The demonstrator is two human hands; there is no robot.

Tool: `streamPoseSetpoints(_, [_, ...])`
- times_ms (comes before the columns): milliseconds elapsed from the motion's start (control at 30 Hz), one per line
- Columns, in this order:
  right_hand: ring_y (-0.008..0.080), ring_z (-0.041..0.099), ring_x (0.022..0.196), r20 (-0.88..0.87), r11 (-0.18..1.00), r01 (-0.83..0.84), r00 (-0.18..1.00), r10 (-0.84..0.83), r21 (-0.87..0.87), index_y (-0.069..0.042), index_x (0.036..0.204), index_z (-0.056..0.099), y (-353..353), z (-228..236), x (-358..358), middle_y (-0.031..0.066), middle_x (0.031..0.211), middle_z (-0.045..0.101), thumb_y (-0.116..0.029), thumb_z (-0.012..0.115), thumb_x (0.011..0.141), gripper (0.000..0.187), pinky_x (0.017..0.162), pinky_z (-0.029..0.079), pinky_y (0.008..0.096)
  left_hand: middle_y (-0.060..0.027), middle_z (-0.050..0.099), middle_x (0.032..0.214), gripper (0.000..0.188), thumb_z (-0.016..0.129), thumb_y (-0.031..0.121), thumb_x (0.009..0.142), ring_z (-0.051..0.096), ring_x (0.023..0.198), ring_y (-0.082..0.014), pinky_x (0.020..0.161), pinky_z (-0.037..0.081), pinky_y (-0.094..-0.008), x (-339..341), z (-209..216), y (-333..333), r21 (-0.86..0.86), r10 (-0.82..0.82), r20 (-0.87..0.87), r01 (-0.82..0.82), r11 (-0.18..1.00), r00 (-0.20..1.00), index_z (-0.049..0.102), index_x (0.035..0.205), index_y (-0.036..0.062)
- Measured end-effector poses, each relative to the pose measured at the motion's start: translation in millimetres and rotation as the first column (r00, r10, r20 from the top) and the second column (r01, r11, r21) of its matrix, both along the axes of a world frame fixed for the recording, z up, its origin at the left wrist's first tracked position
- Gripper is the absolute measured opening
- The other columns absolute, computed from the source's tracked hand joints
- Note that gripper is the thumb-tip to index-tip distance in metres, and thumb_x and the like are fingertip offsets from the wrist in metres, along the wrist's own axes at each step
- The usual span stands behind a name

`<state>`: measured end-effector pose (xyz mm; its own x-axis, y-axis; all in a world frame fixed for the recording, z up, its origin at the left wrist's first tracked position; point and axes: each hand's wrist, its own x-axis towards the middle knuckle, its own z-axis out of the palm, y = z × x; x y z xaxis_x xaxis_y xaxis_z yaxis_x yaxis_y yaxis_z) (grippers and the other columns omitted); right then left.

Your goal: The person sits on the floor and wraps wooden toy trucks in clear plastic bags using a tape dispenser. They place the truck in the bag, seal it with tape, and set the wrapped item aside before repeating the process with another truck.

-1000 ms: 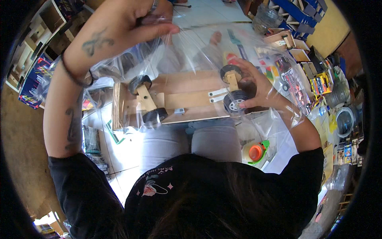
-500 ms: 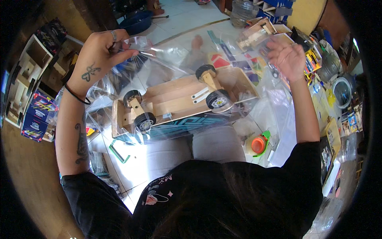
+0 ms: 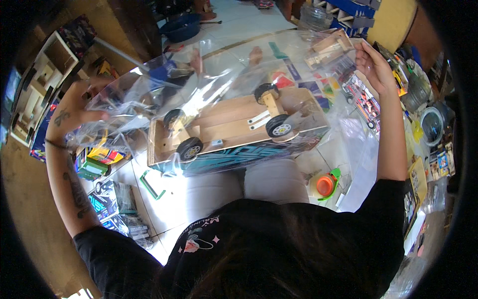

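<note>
A wooden toy truck body (image 3: 214, 124) lies across my lap with its open underside up, showing black wheels on wooden axle blocks and a dark side panel with teal print. A clear plastic film (image 3: 219, 74) spreads over and beyond it, creased and shiny. At its upper right edge, the fingers of my right hand (image 3: 376, 68) are curled closed on the film. On the other side, my left hand (image 3: 74, 112) is at the film's left end, thumb apart from the fingers. Those fingers are blurred behind the film, so their grip on it is unclear.
Right of my legs stands a tape roll on an orange and green dispenser (image 3: 325, 184). Wrapped printed boxes (image 3: 117, 199) lie at lower left, near wooden truck bodies (image 3: 42, 89). Another wooden body (image 3: 328, 50) is at upper right. A blue basin (image 3: 181, 27) sits farther off.
My left hand has moved left and down, away from the truck's top. My right hand has turned and closed at the film's edge. The film is now spread wider over the truck.
</note>
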<state>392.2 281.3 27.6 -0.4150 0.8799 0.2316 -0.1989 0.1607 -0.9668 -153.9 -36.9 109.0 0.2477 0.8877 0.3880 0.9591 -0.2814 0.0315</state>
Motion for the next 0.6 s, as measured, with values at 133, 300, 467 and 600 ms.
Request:
streamPoseSetpoints(133, [0.0072, 0.06, 0.068, 0.01, 0.998, 0.058, 0.998, -0.058, -0.005, -0.006, 0.101, 0.066, 10.6, -3.1, 1.5, -0.0025, 0.079, 0.064, -0.029, 0.06, 0.092, 0.026, 0.062, 0.048, 0.0207, -0.0033, 0.064, 0.078, 0.033, 0.074, 0.03, 0.081, 0.053, 0.062, -0.0081, 0.058, 0.043, -0.0222, -83.4, -23.7, -52.1, -0.263, 0.567, 0.235, -0.51, 0.819, 0.789, 0.068, 0.096, 0.0017])
streamPoseSetpoints(300, [0.0078, 0.057, 0.067, -0.06, 0.97, 0.24, 0.97, -0.237, 0.041, -0.003, 0.098, 0.066, 34.2, -1.7, -14.1, -0.0015, 0.08, 0.064, -0.03, 0.06, 0.092, 0.028, 0.064, 0.048, 0.0216, 0.0051, 0.04, 0.056, 0.04, 0.067, 0.03, 0.089, 0.034, 0.053, -0.0044, 0.048, 0.028, -0.0252, -129.8, -47.4, -56.6, 0.067, 0.389, 0.322, -0.431, 0.9, 0.863, 0.05, 0.063, 0.0049])
streamPoseSetpoints(467, [0.0125, 0.059, 0.068, -0.065, 0.958, 0.212, 0.977, -0.203, 0.194, -0.005, 0.094, 0.066, 44.6, 59.6, -43.9, 0.0008, 0.075, 0.064, -0.031, 0.056, 0.093, 0.027, 0.064, 0.047, 0.0283, 0.0078, 0.038, 0.055, 0.039, 0.064, 0.027, 0.091, 0.031, 0.052, -0.0029, 0.048, 0.024, -0.0237, -141.3, -65.5, -70.5, 0.092, 0.334, 0.482, -0.426, 0.9, 0.81, 0.049, 0.061, 0.0076])
streamPoseSetpoints(600, [0.0063, 0.054, 0.063, -0.418, 0.712, 0.477, 0.865, -0.277, 0.515, -0.01, 0.074, 0.059, 9.3, 172.1, -76.7, -0.0031, 0.066, 0.056, -0.026, 0.055, 0.094, 0.026, 0.056, 0.041, 0.0231, 0.0093, 0.044, 0.057, 0.036, 0.062, 0.026, 0.093, 0.033, 0.052, -0.0012, 0.047, 0.024, -0.0216, -149.6, -121.4, -90.6, 0.066, 0.242, 0.724, -0.413, 0.908, 0.646, 0.054, 0.062, 0.0095])
